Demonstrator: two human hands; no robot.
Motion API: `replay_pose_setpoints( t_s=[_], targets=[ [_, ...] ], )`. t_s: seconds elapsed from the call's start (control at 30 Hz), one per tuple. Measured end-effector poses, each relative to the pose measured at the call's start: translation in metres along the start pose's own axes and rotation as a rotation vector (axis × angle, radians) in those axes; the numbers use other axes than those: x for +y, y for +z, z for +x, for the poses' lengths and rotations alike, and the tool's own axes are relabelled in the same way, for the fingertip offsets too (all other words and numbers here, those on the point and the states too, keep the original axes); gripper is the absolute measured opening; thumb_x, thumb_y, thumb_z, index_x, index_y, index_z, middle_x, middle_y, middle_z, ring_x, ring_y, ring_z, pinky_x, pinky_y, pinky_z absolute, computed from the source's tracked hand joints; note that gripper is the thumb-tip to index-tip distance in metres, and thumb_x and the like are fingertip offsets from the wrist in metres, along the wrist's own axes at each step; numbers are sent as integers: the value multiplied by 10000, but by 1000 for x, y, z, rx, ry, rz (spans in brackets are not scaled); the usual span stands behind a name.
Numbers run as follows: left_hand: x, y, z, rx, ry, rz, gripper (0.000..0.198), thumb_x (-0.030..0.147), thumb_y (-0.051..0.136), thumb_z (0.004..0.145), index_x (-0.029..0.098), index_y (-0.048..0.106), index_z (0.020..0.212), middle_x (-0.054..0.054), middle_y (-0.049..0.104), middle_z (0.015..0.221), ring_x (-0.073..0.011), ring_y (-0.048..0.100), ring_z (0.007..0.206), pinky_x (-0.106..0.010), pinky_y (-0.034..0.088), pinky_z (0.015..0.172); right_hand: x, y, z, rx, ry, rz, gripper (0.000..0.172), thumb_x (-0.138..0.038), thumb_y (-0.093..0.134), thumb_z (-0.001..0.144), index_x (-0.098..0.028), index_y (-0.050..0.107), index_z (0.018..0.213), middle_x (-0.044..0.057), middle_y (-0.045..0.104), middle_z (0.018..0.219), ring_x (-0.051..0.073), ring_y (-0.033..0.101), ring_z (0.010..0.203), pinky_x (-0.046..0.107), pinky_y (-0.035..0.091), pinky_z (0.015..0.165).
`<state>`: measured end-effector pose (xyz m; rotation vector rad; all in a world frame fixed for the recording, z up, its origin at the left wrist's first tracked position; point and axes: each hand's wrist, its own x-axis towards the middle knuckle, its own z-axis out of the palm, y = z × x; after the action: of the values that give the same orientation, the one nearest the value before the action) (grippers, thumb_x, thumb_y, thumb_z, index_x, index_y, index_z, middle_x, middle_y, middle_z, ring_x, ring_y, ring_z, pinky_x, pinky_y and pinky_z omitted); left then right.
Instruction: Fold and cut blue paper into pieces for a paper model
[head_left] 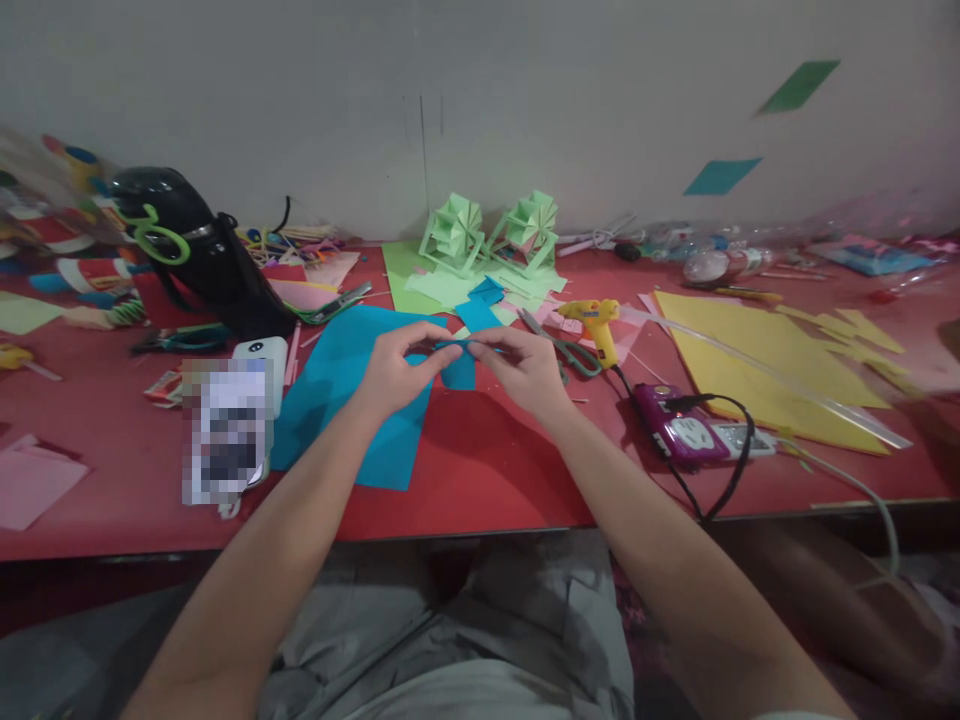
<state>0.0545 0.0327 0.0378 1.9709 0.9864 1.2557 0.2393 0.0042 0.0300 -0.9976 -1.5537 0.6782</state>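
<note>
Between the fingertips of both hands is a small piece of blue paper, its lower part hanging below the fingers. My left hand pinches its left side; my right hand pinches the right side. Under my left hand and forearm lies a large blue sheet. Just beyond my fingers rest folded blue paper pieces. A pair of scissors lies right of my right hand, beside a yellow glue gun.
Two light green folded paper shapes stand by the wall. On the left are a black bottle and a phone with its screen blurred. A purple power strip with cables and yellow sheets occupy the right side of the red table.
</note>
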Motion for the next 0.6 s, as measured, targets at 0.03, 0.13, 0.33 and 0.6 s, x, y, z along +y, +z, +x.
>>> replay_pose_setpoints(
  t_s=[0.03, 0.13, 0.33, 0.6],
  targets=[
    [0, 0, 0, -13, -6, -19, 249, 440, 702, 796, 205, 736, 870, -47, 751, 893, -191, 685, 815, -289, 552, 741, 1, 0, 1, -13, 9, 12, 197, -410, 684, 818, -222, 733, 853, 40, 741, 873, 194, 665, 807, 347, 553, 767],
    [-1, 1, 1, -1, -16, -37, 266, 461, 690, 801, 201, 748, 808, -43, 750, 824, -187, 676, 759, -288, 540, 695, 3, 0, 3, -42, 30, 51, 225, -432, 695, 801, -213, 726, 841, 38, 737, 850, 185, 658, 783, 334, 555, 742],
    [-4, -1, 4, -13, -124, -147, 280, 464, 752, 737, 187, 747, 777, -44, 750, 804, -197, 678, 747, -300, 551, 685, 7, -3, 6, -9, 81, 133, 251, -442, 722, 777, -195, 710, 820, 32, 717, 774, 165, 654, 707, 321, 571, 689],
    [-6, 0, 4, -52, -128, -92, 297, 472, 701, 781, 176, 707, 803, -39, 716, 790, -184, 657, 727, -289, 544, 662, 11, -3, 7, 64, 139, 188, 286, -458, 753, 739, -185, 706, 810, 26, 707, 748, 166, 671, 694, 339, 610, 687]
  ],
)
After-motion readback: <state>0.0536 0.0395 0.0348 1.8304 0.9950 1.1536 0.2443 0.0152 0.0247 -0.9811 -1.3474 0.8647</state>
